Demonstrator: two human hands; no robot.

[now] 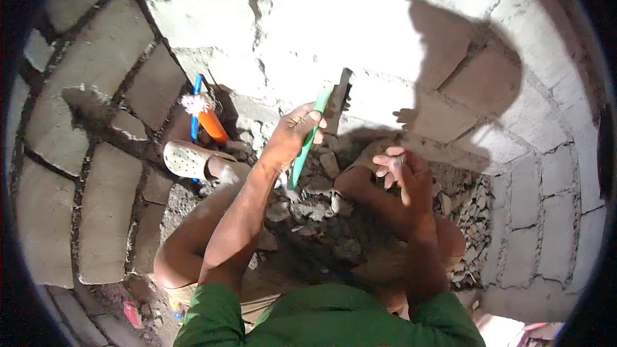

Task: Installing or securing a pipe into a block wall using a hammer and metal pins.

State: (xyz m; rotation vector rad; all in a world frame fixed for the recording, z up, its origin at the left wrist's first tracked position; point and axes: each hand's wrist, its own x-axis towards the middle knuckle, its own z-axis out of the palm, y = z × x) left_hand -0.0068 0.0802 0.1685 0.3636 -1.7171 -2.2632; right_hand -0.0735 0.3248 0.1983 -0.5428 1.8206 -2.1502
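My left hand (pixel 293 136) is closed round a slim green stick-like tool (pixel 299 164), gripping its upper part between thumb and fingers. The tool slants, its pale upper end toward the sunlit block wall (pixel 308 32) and its darker, tapered lower end over broken stones (pixel 318 202). What kind of tool it is I cannot make out. My right hand (pixel 403 168) hovers above my right leg, its fingers loosely bent and apart, with nothing clearly held. The shadow of the tool and left hand falls on the wall just beyond them.
An orange tube-like object (pixel 212 126) with a frayed pinkish top and a blue rod (pixel 195 109) stand at the left by the wall. My foot wears a pale clog (pixel 186 160). Block walls curve around both sides, and small rubble (pixel 469 231) lies along the right.
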